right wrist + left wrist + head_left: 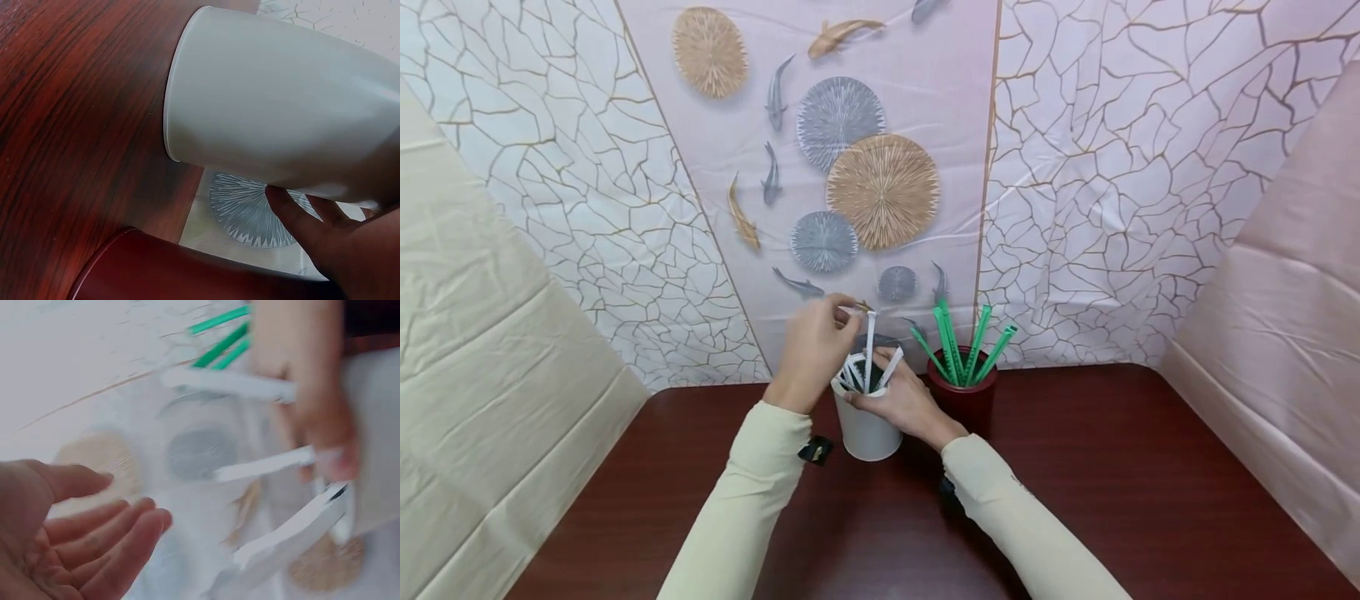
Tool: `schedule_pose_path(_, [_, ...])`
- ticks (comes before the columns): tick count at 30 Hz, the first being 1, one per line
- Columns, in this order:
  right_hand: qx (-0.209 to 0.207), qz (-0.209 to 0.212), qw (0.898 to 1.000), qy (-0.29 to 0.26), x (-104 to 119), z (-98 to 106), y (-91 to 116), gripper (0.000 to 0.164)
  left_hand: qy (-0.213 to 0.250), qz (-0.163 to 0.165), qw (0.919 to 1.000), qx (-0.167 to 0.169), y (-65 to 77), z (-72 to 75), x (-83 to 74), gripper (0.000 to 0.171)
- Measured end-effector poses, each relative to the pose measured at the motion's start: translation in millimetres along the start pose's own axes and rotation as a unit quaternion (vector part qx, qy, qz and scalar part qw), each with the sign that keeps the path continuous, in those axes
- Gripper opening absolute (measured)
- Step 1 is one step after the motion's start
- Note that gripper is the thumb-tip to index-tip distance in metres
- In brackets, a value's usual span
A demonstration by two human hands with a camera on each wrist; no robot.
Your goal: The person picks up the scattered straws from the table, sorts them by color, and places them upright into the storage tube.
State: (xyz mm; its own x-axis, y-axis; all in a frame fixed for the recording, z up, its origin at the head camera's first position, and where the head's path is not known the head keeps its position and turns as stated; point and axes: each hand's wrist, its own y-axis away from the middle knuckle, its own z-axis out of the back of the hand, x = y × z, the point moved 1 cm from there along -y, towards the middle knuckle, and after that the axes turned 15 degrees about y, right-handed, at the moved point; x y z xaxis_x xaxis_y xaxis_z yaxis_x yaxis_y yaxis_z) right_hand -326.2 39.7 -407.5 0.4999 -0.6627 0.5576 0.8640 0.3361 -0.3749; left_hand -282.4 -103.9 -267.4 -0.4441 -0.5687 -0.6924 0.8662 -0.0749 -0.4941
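Observation:
My right hand (910, 404) holds a white cup (871, 433) near its rim, thumb on the near side. In the right wrist view its fingers (294, 215) lie against the cup's wall. Several slim white sticks (870, 350) lean out of the cup's mouth, one standing taller than the others. My left hand (820, 337) is raised at the cup's upper left, close to the tall stick's top. The left wrist view shows that hand (94, 537) with fingers loosely extended and nothing between them, apart from the sticks.
Just right of the white cup stands a dark red cup (962, 400) with several green sticks (951, 346). Both are on a dark reddish wooden table (1075, 483). Patterned cloth (1075, 167) hangs behind the table, and plain cloth (497, 375) hangs at the sides.

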Motion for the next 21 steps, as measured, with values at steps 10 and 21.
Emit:
schedule_pose_path(10, [-0.004, -0.013, 1.0, 0.002, -1, 1, 2, 0.074, 0.18, -0.036, 0.9756, -0.12, 41.0, 33.4, 47.7, 0.038])
schedule_pose_path(21, [0.003, -0.053, 0.998, -0.019, 6, -2, 18, 0.101, 0.19, 0.082, 0.9783, -0.015, 77.7, -25.4, 122.7, 0.048])
